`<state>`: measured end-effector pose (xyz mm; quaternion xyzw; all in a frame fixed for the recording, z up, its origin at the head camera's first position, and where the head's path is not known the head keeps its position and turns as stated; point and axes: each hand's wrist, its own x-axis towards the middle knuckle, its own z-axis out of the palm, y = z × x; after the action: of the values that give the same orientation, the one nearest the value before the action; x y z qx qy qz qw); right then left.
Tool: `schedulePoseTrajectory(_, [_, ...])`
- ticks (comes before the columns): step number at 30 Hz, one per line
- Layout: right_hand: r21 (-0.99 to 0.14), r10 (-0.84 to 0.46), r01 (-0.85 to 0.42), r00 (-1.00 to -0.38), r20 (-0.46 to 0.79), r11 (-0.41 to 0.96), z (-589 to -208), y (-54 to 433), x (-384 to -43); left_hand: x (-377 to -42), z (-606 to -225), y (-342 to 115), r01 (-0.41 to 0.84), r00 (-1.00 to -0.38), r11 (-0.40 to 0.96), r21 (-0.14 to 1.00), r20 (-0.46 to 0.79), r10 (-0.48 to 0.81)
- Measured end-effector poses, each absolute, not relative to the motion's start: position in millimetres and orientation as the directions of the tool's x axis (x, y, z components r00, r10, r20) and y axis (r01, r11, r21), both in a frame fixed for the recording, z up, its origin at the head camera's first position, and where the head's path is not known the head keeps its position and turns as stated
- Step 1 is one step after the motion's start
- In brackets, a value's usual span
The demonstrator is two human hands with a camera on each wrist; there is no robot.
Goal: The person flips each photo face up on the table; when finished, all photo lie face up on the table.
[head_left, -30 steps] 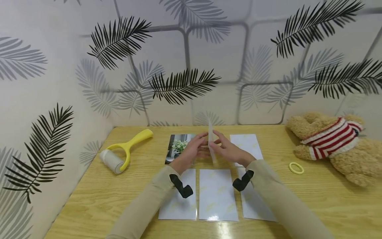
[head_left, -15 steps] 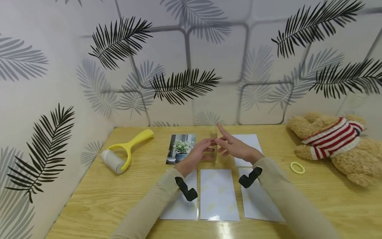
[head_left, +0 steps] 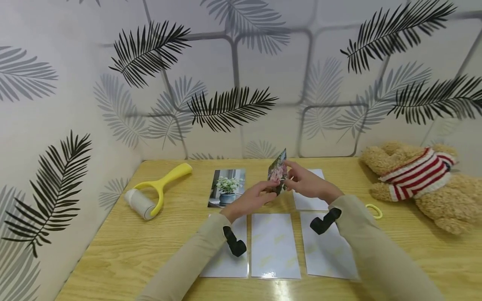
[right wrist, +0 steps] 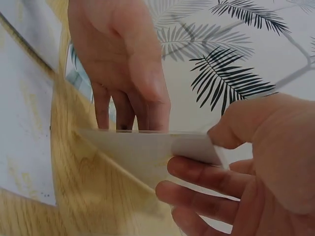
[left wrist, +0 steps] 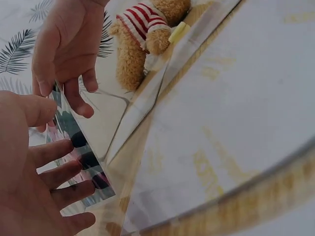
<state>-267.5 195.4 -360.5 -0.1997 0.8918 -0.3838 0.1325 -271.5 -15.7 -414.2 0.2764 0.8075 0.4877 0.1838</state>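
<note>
Cards [head_left: 276, 246] on table [head_left: 109, 263], roller [head_left: 141, 204] left, bear [head_left: 418, 179] right

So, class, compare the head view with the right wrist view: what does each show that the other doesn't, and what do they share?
Only the head view: the teddy bear, the yellow roller, the yellow ring and the flower-printed face of the raised card.

Only the right wrist view: that card's whitish back.

Both: the left hand, the right hand, the leaf-patterned wall, the wooden table, white cards lying on it, and the potted-plant picture, mostly hidden in the wrist view.
</note>
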Motion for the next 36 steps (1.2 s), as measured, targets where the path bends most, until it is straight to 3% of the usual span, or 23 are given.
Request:
schedulePoseTrajectory(6, [-0.684, -0.421, -0.244, -0.901, -0.101, 0.688, -368.7, 201.1, -268.3, -274.8, -416.5, -18.5, 0.517, -0.696, 0.453, 0.726, 0.048, 0.717])
schedulePoseTrajectory(11, [-0.677, -0.387, -0.204, -0.913, -0.130, 0.707, -381.1, 205.7, -272.3, -276.7, -414.1, -21.5, 0.630, -0.649, 0.508, 0.587, 0.039, 0.760])
schedulePoseTrajectory(20, [-0.658, -0.398, -0.189, -0.899, -0.183, 0.729, -408.7, 202.2, -279.5, -268.2, -412.6, -27.3, 0.603, -0.675, 0.676, 0.424, -0.181, 0.715])
schedulePoseTrajectory(27, [-0.563, -0.382, -0.224, -0.907, -0.179, 0.796, -404.4, 191.8, -283.1, -266.8, -411.8, -31.2, 0.594, -0.693, 0.690, 0.413, -0.172, 0.700])
schedulePoseTrajectory(36, [-0.525, -0.363, -0.204, -0.905, -0.220, 0.826, -398.0, 179.8, -285.6, -267.9, -411.1, -39.4, 0.582, -0.715, 0.700, 0.414, -0.149, 0.683])
